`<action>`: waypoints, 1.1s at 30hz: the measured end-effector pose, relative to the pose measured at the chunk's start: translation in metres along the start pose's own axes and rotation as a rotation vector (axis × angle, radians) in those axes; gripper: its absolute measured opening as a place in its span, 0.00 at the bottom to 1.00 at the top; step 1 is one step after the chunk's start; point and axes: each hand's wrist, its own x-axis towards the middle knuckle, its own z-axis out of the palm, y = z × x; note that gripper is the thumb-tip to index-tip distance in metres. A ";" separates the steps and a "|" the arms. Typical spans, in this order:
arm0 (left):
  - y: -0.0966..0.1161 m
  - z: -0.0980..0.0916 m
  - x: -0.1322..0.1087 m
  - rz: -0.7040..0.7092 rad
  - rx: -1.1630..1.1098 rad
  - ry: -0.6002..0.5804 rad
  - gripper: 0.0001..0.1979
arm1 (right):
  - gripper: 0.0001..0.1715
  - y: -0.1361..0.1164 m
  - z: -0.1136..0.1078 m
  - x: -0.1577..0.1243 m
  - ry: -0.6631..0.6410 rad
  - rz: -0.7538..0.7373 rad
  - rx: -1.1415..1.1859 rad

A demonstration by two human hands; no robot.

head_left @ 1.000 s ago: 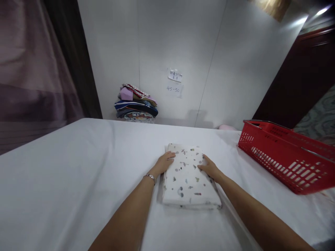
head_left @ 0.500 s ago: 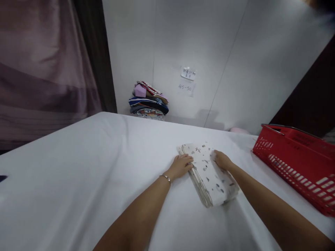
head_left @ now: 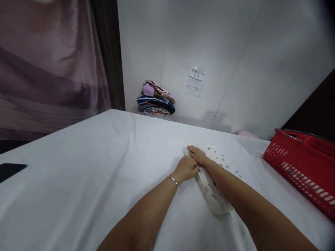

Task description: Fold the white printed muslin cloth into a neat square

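A folded white cloth point(head_left: 208, 191) with small printed motifs lies on the white-covered table, its layered edge facing left. My left hand point(head_left: 186, 168), with a silver bracelet at the wrist, has its fingers curled against that layered edge, gripping it. Flat across the top of the cloth near its far left corner rests my right hand point(head_left: 199, 157), fingers stretched out. My right forearm hides part of the cloth. The fingertips of my left hand are partly hidden.
A red plastic basket point(head_left: 300, 167) with a metal handle stands at the right. Folded fabrics point(head_left: 156, 99) are stacked by the wall beyond the table, below handwritten paper signs point(head_left: 195, 80). A dark flat object point(head_left: 12, 170) lies at the left edge. A mauve curtain point(head_left: 47, 69) hangs behind.
My right hand has moved left across the cloth to beside my left hand. My left fingers have curled in at the edge. The view has shifted slightly left.
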 end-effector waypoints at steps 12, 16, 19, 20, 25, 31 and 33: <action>-0.006 0.003 0.003 -0.003 0.013 0.056 0.11 | 0.32 0.024 0.009 -0.010 0.113 -0.009 0.304; -0.007 0.001 0.002 -0.068 -0.049 0.074 0.11 | 0.32 0.022 0.016 -0.012 0.066 -0.022 0.206; -0.009 0.000 0.001 -0.061 -0.098 0.053 0.10 | 0.33 0.018 0.008 -0.014 0.059 0.011 0.263; -0.009 0.000 0.001 -0.058 -0.109 0.044 0.10 | 0.34 0.016 0.004 -0.017 0.074 0.027 0.292; -0.014 0.003 0.001 -0.051 -0.137 0.047 0.11 | 0.38 0.006 -0.007 -0.064 0.164 0.142 0.314; -0.019 0.010 0.003 -0.074 -0.195 0.104 0.15 | 0.31 -0.007 0.004 -0.139 0.029 0.092 0.034; -0.020 0.011 0.002 -0.061 -0.206 0.107 0.17 | 0.31 -0.015 0.004 -0.152 -0.001 0.081 -0.018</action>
